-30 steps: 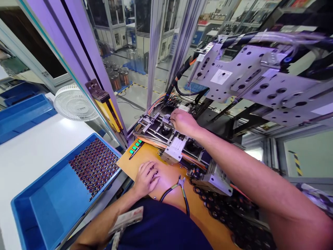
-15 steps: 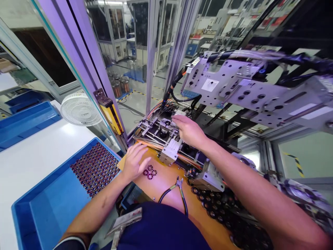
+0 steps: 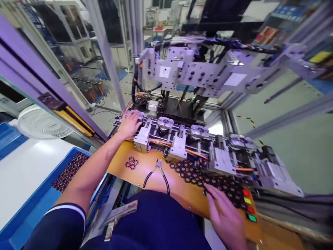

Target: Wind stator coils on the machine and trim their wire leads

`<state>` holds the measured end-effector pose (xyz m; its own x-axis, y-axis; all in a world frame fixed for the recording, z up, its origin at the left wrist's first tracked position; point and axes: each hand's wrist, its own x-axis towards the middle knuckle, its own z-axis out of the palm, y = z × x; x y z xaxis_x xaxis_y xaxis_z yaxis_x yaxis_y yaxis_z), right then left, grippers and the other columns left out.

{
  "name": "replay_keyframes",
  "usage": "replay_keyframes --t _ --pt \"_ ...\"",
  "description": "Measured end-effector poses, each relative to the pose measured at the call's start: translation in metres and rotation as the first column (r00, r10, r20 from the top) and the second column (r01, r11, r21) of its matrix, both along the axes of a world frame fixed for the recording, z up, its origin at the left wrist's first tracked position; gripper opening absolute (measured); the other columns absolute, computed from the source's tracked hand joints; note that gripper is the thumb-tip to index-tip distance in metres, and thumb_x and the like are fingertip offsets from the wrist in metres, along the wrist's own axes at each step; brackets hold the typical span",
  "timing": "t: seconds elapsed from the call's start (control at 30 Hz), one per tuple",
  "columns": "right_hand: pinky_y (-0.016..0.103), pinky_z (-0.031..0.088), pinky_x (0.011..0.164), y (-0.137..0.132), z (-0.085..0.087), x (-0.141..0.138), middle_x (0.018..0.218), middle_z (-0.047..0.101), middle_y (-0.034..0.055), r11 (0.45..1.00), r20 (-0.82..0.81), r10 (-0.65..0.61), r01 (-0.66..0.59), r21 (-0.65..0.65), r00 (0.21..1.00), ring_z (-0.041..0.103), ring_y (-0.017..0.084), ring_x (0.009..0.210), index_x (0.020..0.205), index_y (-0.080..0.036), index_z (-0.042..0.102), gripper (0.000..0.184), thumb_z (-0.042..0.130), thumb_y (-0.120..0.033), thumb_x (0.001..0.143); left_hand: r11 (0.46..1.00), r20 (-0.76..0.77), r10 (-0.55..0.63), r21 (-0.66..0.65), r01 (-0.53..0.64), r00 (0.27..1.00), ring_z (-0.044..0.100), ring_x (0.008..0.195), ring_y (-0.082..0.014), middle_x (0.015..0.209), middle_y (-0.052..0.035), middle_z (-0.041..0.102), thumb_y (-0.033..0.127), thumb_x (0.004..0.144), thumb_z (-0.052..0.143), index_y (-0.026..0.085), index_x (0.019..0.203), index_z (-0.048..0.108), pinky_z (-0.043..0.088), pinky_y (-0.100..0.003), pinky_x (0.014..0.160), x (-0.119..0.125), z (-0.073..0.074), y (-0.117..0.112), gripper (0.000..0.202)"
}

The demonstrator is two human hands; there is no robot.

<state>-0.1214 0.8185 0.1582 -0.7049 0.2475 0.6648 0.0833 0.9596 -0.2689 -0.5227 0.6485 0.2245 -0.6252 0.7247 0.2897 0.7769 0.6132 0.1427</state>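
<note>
My left hand [image 3: 129, 124] reaches over the leftmost fixture of the machine, its fingers apart and hiding most of that fixture. My right hand [image 3: 226, 217] is low at the right, with thumb and forefinger closed at a black ring [image 3: 204, 192] on the near edge of a pile of black rings [image 3: 192, 172]. Several rings with coloured windings [image 3: 131, 163] lie together on the orange plate [image 3: 117, 163]. Cutting pliers [image 3: 159, 166] rest with handles apart on the plate, between my two hands.
Metal fixtures [image 3: 165, 122] and clamp blocks [image 3: 178, 146] line the plate's far side. A perforated metal beam [image 3: 192, 73] hangs above. Coloured buttons [image 3: 248, 205] sit at the right end. At left are a blue tray [image 3: 28, 205] of wound rings and a white fan [image 3: 44, 121].
The view has swung right. My left hand has gone from the plate to the leftmost fixture; my right hand has moved from the fixtures down to the black rings.
</note>
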Motion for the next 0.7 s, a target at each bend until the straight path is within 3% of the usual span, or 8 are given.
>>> replay_keyframes --t 0.13,0.23,0.3,0.37,0.43,0.57,0.63,0.7 --pt "0.033 0.053 0.086 -0.005 -0.048 0.014 0.1 0.072 0.0086 0.994 0.053 -0.098 0.095 0.056 0.994 0.069 0.018 0.09 0.111 -0.013 0.063 0.024 0.045 -0.024 0.1 0.999 0.031 0.004 -0.048 -0.003 1.0 0.03 0.147 -0.04 0.155 -0.0151 0.043 0.032 0.095 0.051 0.011 0.146 0.046 0.025 -0.068 0.117 -0.006 0.007 0.0 0.054" --pt "0.037 0.053 0.087 -0.002 -0.061 -0.006 0.099 0.071 0.0098 0.995 0.095 -0.082 0.076 0.065 0.992 0.066 0.02 0.092 0.108 -0.012 0.066 0.024 0.046 -0.024 0.099 1.0 0.104 0.022 -0.017 -0.02 0.994 0.021 0.15 -0.0415 0.16 -0.0159 0.032 0.038 0.094 0.054 0.011 0.15 0.039 0.023 -0.07 0.117 -0.002 0.02 -0.003 0.064" --pt "0.037 0.051 0.083 0.002 -0.062 -0.02 0.098 0.069 0.0103 0.995 0.153 -0.081 0.072 0.064 0.985 0.062 0.022 0.091 0.105 -0.013 0.069 0.023 0.05 -0.023 0.098 0.988 0.106 0.029 0.149 -0.044 0.994 0.02 0.151 -0.0392 0.161 -0.0191 0.029 0.042 0.093 0.055 0.007 0.151 0.036 0.021 -0.064 0.121 0.015 0.029 -0.01 0.07" --pt "0.036 0.048 0.076 0.006 -0.062 -0.03 0.092 0.067 0.0102 0.995 0.206 -0.081 0.069 0.067 0.975 0.057 0.022 0.087 0.097 -0.012 0.072 0.019 0.054 -0.02 0.095 0.928 0.048 -0.002 0.373 -0.016 0.999 0.03 0.149 -0.0332 0.156 -0.021 0.039 0.042 0.095 0.052 0.005 0.147 0.042 0.025 -0.055 0.123 0.046 0.034 -0.022 0.065" --pt "0.035 0.044 0.07 0.01 -0.062 -0.036 0.086 0.064 0.0095 0.995 0.233 -0.076 0.06 0.073 0.97 0.053 0.022 0.082 0.089 -0.013 0.073 0.018 0.056 -0.016 0.093 0.856 0.029 -0.067 0.516 0.043 0.997 0.045 0.14 -0.0265 0.147 -0.0176 0.052 0.04 0.096 0.052 0.009 0.142 0.05 0.033 -0.05 0.12 0.086 0.034 -0.037 0.055" --pt "0.034 0.041 0.065 0.008 -0.052 -0.037 0.082 0.06 0.009 0.998 0.232 -0.023 0.008 0.062 0.973 0.049 0.02 0.078 0.08 -0.012 0.072 0.02 0.055 -0.01 0.091 0.813 0.243 -0.221 0.581 0.04 0.945 0.061 0.123 -0.0209 0.131 -0.0125 0.066 0.031 0.094 0.059 0.016 0.128 0.062 0.049 -0.041 0.107 0.166 0.017 -0.058 0.037" --pt "0.032 0.047 0.068 -0.001 -0.033 -0.036 0.089 0.06 0.009 0.998 0.182 0.058 -0.055 -0.025 0.982 0.052 0.018 0.082 0.084 -0.013 0.071 0.016 0.057 -0.013 0.092 0.826 0.4 -0.311 0.562 0.038 0.862 0.067 0.107 -0.0197 0.116 -0.0114 0.072 0.029 0.093 0.06 0.016 0.118 0.068 0.055 -0.037 0.095 0.196 0.008 -0.057 0.028" --pt "0.029 0.052 0.076 -0.015 -0.003 -0.037 0.101 0.059 0.0083 0.958 0.057 0.2 -0.183 -0.221 0.978 0.057 0.015 0.09 0.094 -0.016 0.071 0.009 0.062 -0.015 0.091 0.832 0.572 -0.426 0.551 0.056 0.701 0.069 0.091 -0.018 0.103 -0.0107 0.075 0.029 0.093 0.061 0.015 0.113 0.07 0.057 -0.034 0.085 0.217 0.004 -0.05 0.027"
